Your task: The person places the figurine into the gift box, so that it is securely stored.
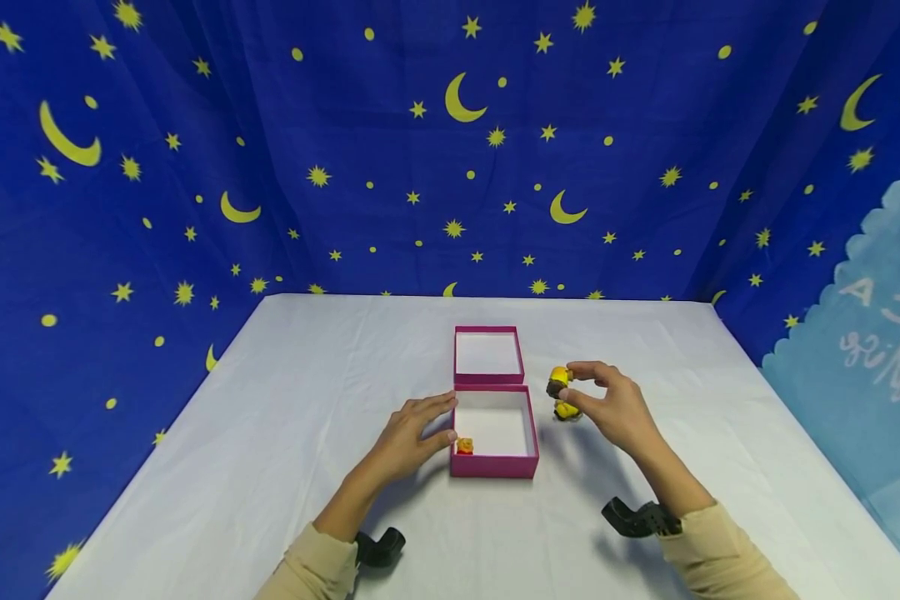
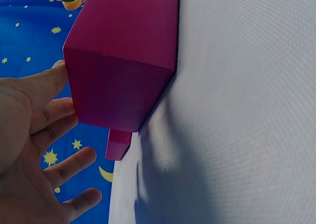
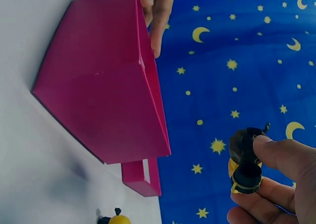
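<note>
A small yellow-and-black toy figure (image 1: pixel 558 379) is pinched between the thumb and fingers of my right hand (image 1: pixel 621 410), raised to the right of a magenta box (image 1: pixel 493 467). The right wrist view shows its dark parts (image 3: pixel 244 155) at my fingertips. Below it, a second yellow-and-black toy figure (image 1: pixel 567 410) is on the table. My left hand (image 1: pixel 412 437) touches the box's left rim, with its fingers mostly straight. Inside the white-lined box, a small orange-and-red figure (image 1: pixel 465 447) sits in the near left corner.
Directly behind the box, the magenta lid (image 1: pixel 489 378) lies with its white inside up. A white cloth (image 1: pixel 330 375) covers the table. Blue curtains (image 1: pixel 390 150) with yellow stars and moons stand behind and at the sides. Black wrist mounts (image 1: pixel 381 547) project near both cuffs.
</note>
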Demonstrator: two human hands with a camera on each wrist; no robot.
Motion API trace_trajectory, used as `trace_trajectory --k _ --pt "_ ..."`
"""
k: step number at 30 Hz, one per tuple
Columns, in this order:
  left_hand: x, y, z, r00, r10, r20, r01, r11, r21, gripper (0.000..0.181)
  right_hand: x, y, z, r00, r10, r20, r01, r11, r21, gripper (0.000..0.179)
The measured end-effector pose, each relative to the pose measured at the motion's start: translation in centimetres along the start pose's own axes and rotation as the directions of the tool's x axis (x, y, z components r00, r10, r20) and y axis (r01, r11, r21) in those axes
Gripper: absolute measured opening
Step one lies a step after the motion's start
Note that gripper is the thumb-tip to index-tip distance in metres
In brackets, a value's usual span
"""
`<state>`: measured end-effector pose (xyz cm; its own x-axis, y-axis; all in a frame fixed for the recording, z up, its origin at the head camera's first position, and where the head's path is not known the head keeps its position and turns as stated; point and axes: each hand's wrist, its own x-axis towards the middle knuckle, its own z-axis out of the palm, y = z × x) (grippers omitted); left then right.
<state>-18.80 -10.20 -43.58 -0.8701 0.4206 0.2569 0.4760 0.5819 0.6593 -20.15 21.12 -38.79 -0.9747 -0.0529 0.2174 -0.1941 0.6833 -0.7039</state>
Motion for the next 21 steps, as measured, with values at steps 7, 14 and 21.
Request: trace_trajectory --k 7,14,21 --pt "0.0 0.0 0.0 1.000 -0.009 -0.001 0.009 1.000 0.002 0.050 -0.3 -0.5 0.4 1.000 -0.016 0.001 0.016 1.000 0.009 0.043" --pt "0.0 0.1 0.0 1.000 -0.008 -0.005 0.008 1.000 -0.002 0.050 -0.5 -0.8 0.7 1.000 -0.020 0.010 0.020 1.000 0.021 0.043" --pt "0.0 0.2 -0.1 1.000 -0.010 -0.006 0.010 1.000 -0.004 0.050 -0.6 -1.0 1.1 0.998 0.018 0.052 -0.020 0.999 0.039 0.045"
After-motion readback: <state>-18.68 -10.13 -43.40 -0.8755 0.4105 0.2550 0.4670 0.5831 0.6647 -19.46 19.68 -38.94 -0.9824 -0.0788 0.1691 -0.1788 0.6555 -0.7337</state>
